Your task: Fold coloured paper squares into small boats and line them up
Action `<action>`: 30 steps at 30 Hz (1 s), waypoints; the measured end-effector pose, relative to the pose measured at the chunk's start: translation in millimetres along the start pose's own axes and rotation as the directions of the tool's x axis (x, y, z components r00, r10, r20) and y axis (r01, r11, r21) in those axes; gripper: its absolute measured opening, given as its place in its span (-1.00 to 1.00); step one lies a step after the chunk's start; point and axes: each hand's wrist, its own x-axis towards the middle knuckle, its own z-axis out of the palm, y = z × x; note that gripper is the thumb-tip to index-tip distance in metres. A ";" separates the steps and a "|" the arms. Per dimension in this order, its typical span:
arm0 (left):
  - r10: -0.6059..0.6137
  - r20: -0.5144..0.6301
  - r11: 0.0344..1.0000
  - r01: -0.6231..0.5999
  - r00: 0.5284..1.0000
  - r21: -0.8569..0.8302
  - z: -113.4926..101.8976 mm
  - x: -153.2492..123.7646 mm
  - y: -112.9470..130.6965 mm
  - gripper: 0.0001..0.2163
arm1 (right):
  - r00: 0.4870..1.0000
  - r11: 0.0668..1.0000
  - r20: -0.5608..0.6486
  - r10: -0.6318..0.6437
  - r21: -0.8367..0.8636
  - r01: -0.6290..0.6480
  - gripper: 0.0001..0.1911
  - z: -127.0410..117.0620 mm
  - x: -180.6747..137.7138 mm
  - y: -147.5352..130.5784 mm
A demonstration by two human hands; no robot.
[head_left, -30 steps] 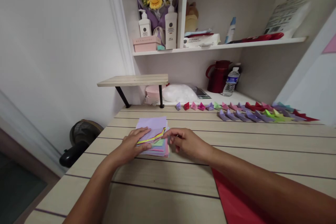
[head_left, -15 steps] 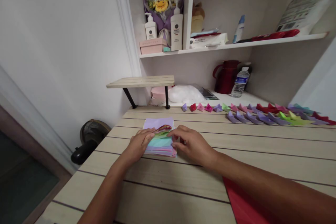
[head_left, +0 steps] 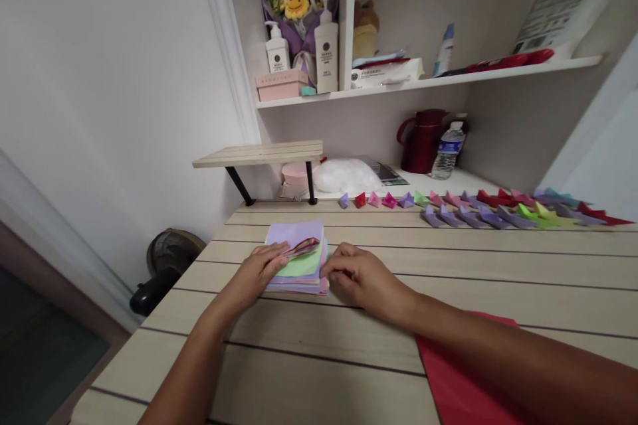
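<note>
A stack of coloured paper sheets [head_left: 298, 229] lies on the wooden table [head_left: 279, 372], with lilac at the back and pale green [head_left: 302, 267] showing in front. Between them, several top sheets are bent up into a ridge with red edges [head_left: 305, 246]. My left hand [head_left: 262, 269] rests on the left side of the stack, its fingers closed over the bent sheets. At the right edge, my right hand [head_left: 363, 279] has its fingers curled, thumb and index pinched at the sheet edges. Beneath my right forearm is a red sheet [head_left: 443, 372], partly covered.
Folded paper boats [head_left: 468, 216] in several colours line the back right of the table. A small raised shelf [head_left: 262, 154] on black legs stands back left. Behind are a dark red jug [head_left: 423, 143], a water bottle [head_left: 447, 153] and a white bundle [head_left: 346, 176].
My right fingertips have slid from over the sheets to the stack's right edge. Pale green now fronts the ridge where light blue showed before. The camera view has shifted slightly.
</note>
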 end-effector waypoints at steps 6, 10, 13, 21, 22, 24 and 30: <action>0.013 0.065 1.000 -0.014 0.998 0.015 -5.0 -6.5 -3.9 -0.44 | 0.997 0.996 -0.011 -0.072 0.054 0.073 -0.59 3.9 6.6 -10.3; 0.011 0.056 1.000 -0.012 0.998 0.017 -4.8 -7.2 -6.2 -0.34 | 0.998 0.997 -0.002 -0.057 0.060 0.057 -0.58 4.2 11.7 -13.5; 0.010 0.007 1.000 -0.010 1.000 0.002 -2.7 -6.0 -5.2 -0.53 | 0.999 0.997 -0.034 -0.025 0.067 0.027 -0.63 1.5 12.1 -11.3; -0.008 -0.087 0.999 0.004 0.996 -0.038 2.8 -4.3 -3.5 -0.60 | 0.993 0.995 -0.065 0.096 -0.001 -0.096 -0.70 -1.6 -5.5 5.9; -0.013 -0.091 0.999 0.010 0.996 -0.040 3.0 -4.3 -3.4 -0.60 | 0.995 0.996 -0.050 0.088 -0.007 -0.089 -0.68 -0.9 -7.2 5.8; -0.023 -0.094 0.999 0.019 0.995 -0.046 2.9 -4.3 -2.8 -0.59 | 0.997 0.997 -0.030 0.074 -0.025 -0.074 -0.64 0.5 -8.3 4.6; -0.052 -0.108 0.996 0.044 0.993 -0.076 -0.4 -3.1 4.1 -0.59 | 0.998 0.987 -0.009 0.061 -0.150 -0.062 -0.58 2.4 -3.8 5.0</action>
